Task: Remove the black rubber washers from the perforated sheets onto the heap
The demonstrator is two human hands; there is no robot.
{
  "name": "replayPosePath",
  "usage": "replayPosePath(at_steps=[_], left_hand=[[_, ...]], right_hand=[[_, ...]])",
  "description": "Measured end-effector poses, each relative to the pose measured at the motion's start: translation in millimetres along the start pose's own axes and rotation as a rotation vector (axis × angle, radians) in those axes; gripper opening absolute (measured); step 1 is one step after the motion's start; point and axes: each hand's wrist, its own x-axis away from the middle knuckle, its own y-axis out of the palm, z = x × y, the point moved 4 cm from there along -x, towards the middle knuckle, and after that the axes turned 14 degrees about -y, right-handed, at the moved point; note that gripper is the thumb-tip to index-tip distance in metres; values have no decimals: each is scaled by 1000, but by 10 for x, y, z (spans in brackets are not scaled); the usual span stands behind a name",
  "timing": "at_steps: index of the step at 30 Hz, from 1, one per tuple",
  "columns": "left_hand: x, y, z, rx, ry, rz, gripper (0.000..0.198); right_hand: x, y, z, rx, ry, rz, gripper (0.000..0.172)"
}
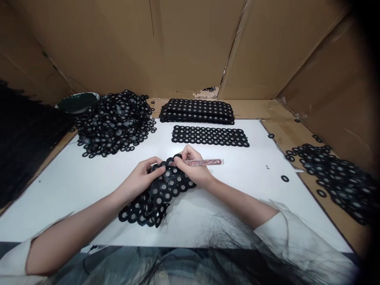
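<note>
A folded black sheet of joined rings [168, 184] hangs between my hands over the white board. My left hand [144, 174] pinches its upper left edge between thumb and fingers. At the sheet's upper right edge is my right hand [194, 164], its fingers closed on a slim tool with a clear and reddish handle [215, 162]. The handle points right, while the tip lies near the rings between my hands and is too small to make out. The lower left part of the sheet droops onto the board.
A heap of loose black rings [115, 122] lies at the back left beside a round dish [77, 103]. Behind my hands are a flat ring strip [210, 135] and stacked strips [197, 111]. More rings [338, 178] lie right. Cardboard walls [190, 47] surround the board [237, 178].
</note>
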Motion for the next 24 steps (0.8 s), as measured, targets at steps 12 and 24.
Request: replayPosePath(at_steps=[12, 24], left_hand=[[29, 19, -13, 50, 75, -25, 27], [-79, -91, 33, -207, 139, -37, 18]], right_hand=[[80, 111, -54, 115, -81, -72, 17], [34, -23, 99, -58, 15, -18, 21]])
